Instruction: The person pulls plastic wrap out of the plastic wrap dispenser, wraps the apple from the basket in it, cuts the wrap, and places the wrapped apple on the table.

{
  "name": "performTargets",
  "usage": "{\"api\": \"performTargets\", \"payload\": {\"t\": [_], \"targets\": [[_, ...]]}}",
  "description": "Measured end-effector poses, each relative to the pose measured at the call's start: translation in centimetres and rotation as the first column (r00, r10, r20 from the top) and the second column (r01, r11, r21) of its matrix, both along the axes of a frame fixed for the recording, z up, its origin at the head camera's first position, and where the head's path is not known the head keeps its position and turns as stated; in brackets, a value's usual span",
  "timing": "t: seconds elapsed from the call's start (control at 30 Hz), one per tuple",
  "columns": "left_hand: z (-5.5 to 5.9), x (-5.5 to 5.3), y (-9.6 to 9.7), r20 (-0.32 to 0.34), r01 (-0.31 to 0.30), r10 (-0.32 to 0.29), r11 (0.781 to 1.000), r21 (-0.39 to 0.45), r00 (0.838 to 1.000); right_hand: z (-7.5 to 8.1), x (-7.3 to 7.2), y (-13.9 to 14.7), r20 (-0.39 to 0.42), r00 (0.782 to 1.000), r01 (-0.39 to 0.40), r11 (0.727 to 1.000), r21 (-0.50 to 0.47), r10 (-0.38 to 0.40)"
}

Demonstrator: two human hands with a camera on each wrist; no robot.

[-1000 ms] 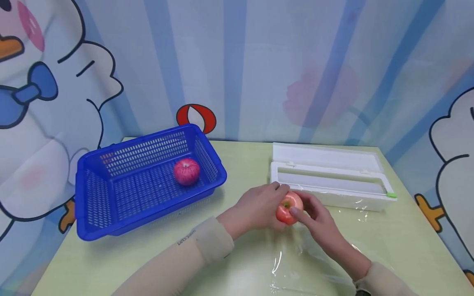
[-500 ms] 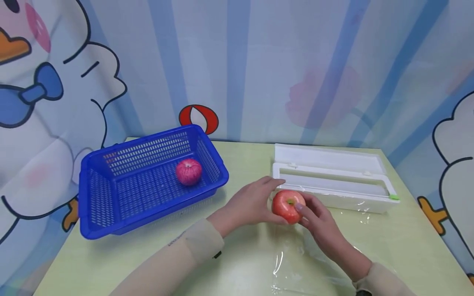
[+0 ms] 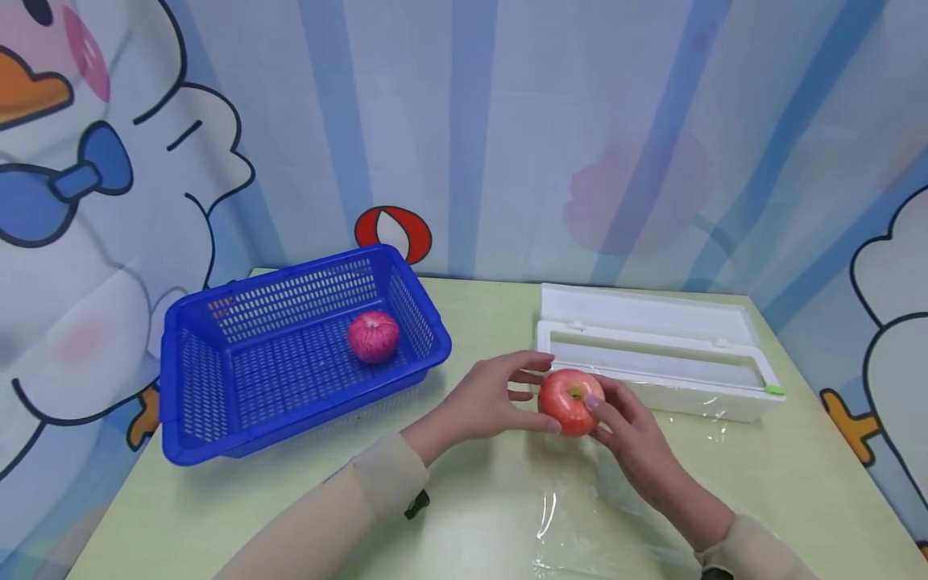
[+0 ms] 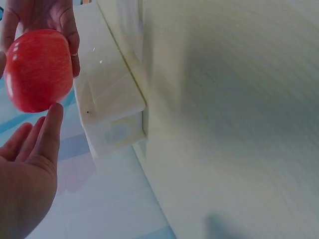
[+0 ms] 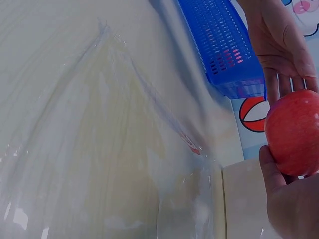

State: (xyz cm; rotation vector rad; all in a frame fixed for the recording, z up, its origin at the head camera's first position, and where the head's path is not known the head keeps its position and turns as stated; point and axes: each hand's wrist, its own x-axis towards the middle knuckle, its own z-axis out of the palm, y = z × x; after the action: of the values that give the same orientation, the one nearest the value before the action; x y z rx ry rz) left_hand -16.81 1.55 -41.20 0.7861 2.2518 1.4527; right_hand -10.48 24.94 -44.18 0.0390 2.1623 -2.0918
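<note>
A red apple [image 3: 570, 403] is held above the table by the right hand [image 3: 638, 439], its thumb on top near the stem hollow and its fingers behind. The left hand [image 3: 493, 399] is spread at the apple's left side. In the left wrist view, the left fingers [image 4: 50, 134] are fairly straight, and a fingertip meets or nearly meets the apple's underside. Clear plastic film [image 3: 573, 515] lies on the table below the hands. From the right wrist camera the apple [image 5: 296, 132] sits between both hands.
A blue plastic basket [image 3: 319, 404] stands at the left with a pinkish-red apple [image 3: 373, 337] inside. Behind the hands is a white cling film box [image 3: 703, 400], lid raised, with a green piece [image 3: 774, 390] at its right end. A printed curtain [image 3: 529, 145] hangs behind the table.
The left hand has loosened from around the apple and spread its fingers, drawing slightly left. The apple has turned its stem end more upward in the right hand. The view has shifted slightly.
</note>
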Motion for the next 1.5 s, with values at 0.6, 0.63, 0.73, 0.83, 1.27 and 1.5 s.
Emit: {"api": "performTargets", "payload": {"t": [0.6, 0.63, 0.73, 0.83, 1.27, 1.5], "targets": [[-1.4, -0.1, 0.7, 0.063, -0.008, 0.005, 0.999, 0.041, 0.998, 0.3, 0.0, 0.2, -0.026, 0.999, -0.025, 0.998, 0.063, 0.027], [-1.4, -0.1, 0.7, 0.064, -0.009, 0.006, 0.999, 0.040, 0.998, 0.3, 0.0, 0.3, -0.036, 0.999, -0.030, 0.996, 0.083, 0.033], [-1.5, 0.0, 0.6, 0.065, -0.011, 0.009, 0.999, 0.039, 0.998, 0.5, 0.1, 0.6, -0.061, 0.996, -0.054, 0.986, 0.155, 0.064], [-1.6, -0.1, 0.5, 0.072, -0.012, 0.008, 0.999, 0.049, 0.997, 0.8, 0.3, 1.0, -0.092, 0.989, -0.094, 0.971, 0.222, 0.117], [-2.2, 0.1, 0.7, 0.080, 0.027, -0.032, 0.998, 0.064, 0.996, 0.9, 0.3, 2.7, -0.277, 0.911, -0.165, 0.886, 0.432, 0.304], [-2.9, 0.6, 1.9, 0.055, 0.072, -0.076, 0.995, 0.076, 0.996, 0.6, 0.6, 4.0, -0.293, 0.896, -0.154, 0.854, 0.497, 0.332]]}}
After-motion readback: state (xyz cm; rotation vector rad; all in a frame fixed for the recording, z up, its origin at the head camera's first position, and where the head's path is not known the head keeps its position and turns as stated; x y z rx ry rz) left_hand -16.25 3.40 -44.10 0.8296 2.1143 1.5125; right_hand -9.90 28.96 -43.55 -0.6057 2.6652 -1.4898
